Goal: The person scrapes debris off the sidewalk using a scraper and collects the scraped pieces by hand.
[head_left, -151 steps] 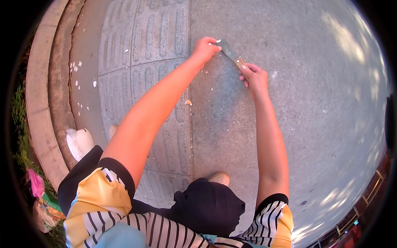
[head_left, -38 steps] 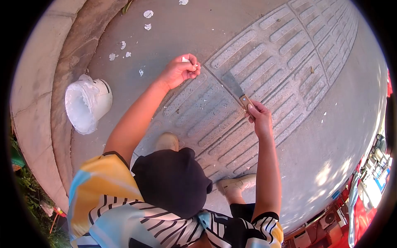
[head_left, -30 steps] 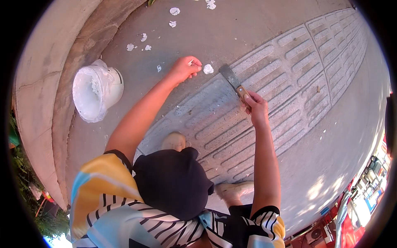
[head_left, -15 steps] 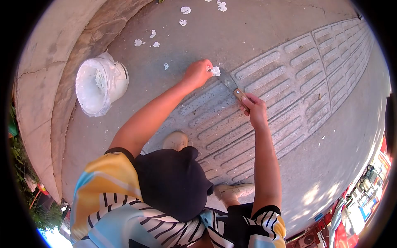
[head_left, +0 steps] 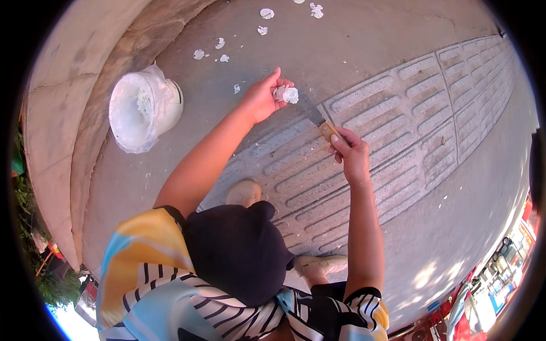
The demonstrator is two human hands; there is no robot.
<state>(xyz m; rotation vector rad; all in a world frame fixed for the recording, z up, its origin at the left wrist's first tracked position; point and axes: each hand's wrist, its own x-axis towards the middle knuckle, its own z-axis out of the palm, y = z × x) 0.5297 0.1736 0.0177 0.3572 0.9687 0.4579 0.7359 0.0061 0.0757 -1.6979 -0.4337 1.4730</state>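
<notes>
My left hand [head_left: 261,99] is turned palm up, thumb raised, holding crumpled white paint-like flakes [head_left: 289,95] on its fingers. In my right hand [head_left: 354,154] is a putty knife [head_left: 326,130], its wooden handle wrapped by the fingers. The knife's metal blade points up and left, and its tip ends close to the flakes. Below both hands runs ribbed grey tactile paving [head_left: 307,165]. To the left of my left hand stands a white bucket [head_left: 172,103], tilted in view and lined with a clear plastic bag; white bits cling inside it.
Several white flakes [head_left: 267,13] lie scattered on the pavement [head_left: 364,34] beyond my hands. A curved stone kerb [head_left: 74,113] rises along the left behind the bucket. My shoes [head_left: 244,193] stand on and beside the paving. Items of a stall [head_left: 506,267] show at the lower right.
My left hand has turned from a downward pinch to palm up, showing more white flakes. The putty knife stays in my right hand, nearly in place. The view has shifted slightly.
</notes>
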